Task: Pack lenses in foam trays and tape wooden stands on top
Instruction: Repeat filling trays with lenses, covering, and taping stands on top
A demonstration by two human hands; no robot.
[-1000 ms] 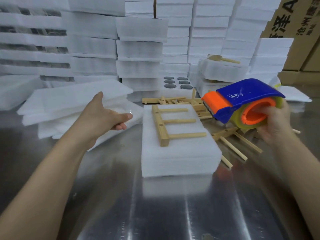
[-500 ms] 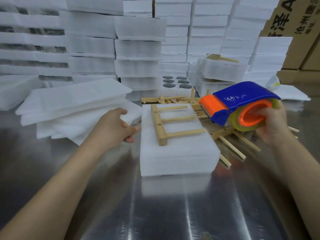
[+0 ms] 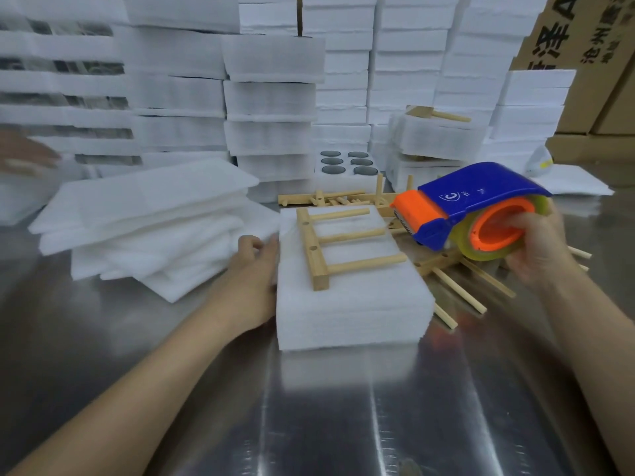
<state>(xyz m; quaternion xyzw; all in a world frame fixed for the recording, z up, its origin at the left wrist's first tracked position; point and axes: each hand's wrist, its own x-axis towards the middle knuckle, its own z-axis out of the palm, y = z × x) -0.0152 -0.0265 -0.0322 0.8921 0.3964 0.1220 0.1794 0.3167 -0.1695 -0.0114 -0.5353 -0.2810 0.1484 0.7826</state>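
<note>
A white foam tray pack (image 3: 354,304) lies in the middle of the metal table. A wooden stand (image 3: 323,245) with three dowels lies flat on top of it. My left hand (image 3: 254,269) rests against the pack's left side, thumb by its top edge. To the right, above the pack, my right hand (image 3: 536,249) grips a blue and orange tape dispenser (image 3: 470,207) by its roll, with the orange cutter end pointing left toward the stand.
Several loose wooden stands (image 3: 457,280) lie right of and behind the pack. A foam tray with dark round lenses (image 3: 347,163) sits behind. Foam sheets (image 3: 144,214) are piled at left, foam stacks form a wall behind, cardboard boxes (image 3: 584,63) stand at right. Another person's hand (image 3: 24,152) shows far left.
My left hand dropped from the air and came right until it touched the foam pack's left side. The tape dispenser sank slightly and stayed right of the stand.
</note>
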